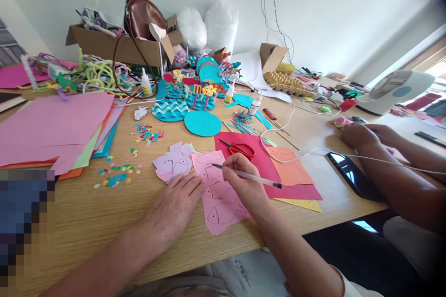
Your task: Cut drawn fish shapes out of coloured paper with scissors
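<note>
My right hand (245,183) is closed round a clear-barrelled pen (259,177), whose dark tip rests at the top of a pink paper sheet (218,220). Several fish outlines are drawn down that sheet. Flat on the table, my left hand (181,199) has its fingers stretched out, the tips at the sheet's left edge. Just beyond those fingers lie lilac paper pieces (176,160) with fish drawn on them. Red-handled scissors (242,150) rest on a red sheet (254,141) behind my right hand, beside an orange sheet (291,167).
Coloured paper (52,125) is stacked at left, near scattered paper dots (120,176). Turquoise discs (202,123), fish decorations and glue bottles (255,103) stand behind. A white cable (313,150) crosses to the right, over a phone (353,176). Another person's hands (360,134) work there.
</note>
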Motion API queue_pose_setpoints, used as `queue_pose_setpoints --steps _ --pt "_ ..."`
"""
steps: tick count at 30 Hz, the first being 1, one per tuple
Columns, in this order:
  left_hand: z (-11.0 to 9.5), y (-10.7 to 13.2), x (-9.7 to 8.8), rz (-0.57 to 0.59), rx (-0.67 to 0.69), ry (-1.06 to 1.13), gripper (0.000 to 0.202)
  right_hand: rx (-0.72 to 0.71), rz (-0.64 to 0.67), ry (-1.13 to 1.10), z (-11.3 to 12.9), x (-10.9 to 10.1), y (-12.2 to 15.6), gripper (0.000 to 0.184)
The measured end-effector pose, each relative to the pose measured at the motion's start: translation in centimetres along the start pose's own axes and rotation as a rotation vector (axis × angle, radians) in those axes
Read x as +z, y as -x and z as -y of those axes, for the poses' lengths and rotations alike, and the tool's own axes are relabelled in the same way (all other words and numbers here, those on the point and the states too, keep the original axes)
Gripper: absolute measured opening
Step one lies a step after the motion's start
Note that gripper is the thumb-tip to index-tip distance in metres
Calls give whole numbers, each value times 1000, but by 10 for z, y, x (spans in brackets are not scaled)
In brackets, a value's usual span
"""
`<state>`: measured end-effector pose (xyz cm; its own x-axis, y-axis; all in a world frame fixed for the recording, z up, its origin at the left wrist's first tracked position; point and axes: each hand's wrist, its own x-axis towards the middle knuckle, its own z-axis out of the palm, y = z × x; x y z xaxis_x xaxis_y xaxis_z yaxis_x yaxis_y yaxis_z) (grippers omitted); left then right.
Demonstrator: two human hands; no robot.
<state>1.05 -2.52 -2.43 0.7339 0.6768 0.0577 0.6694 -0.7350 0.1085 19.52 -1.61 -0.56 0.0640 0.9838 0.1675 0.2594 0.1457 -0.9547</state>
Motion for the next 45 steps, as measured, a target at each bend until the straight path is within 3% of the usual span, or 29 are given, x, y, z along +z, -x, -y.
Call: queue_pose_setpoints --steps 6,12,19,25,36,45 --pt "9 -1 -17 4 -50 5 44 -25 54 -5 16 -11 -10 3" --pt "26 -13 -34 -37 -56 25 38 -36 107 6 7 0 -35 4" --pt "34 -30 -15 -39 -81 89 35 -53 102 68 -20 17 -50 1" --pt "38 -30 1 -53 -86 86 35 -75 100 124 -23 17 -48 2" --pt "26 -28 -13 -18 -107 28 35 -111 126 208 -21 17 -47 5" --pt "26 -27 -12 -16 -110 11 39 -111 132 249 -21 17 -47 6"
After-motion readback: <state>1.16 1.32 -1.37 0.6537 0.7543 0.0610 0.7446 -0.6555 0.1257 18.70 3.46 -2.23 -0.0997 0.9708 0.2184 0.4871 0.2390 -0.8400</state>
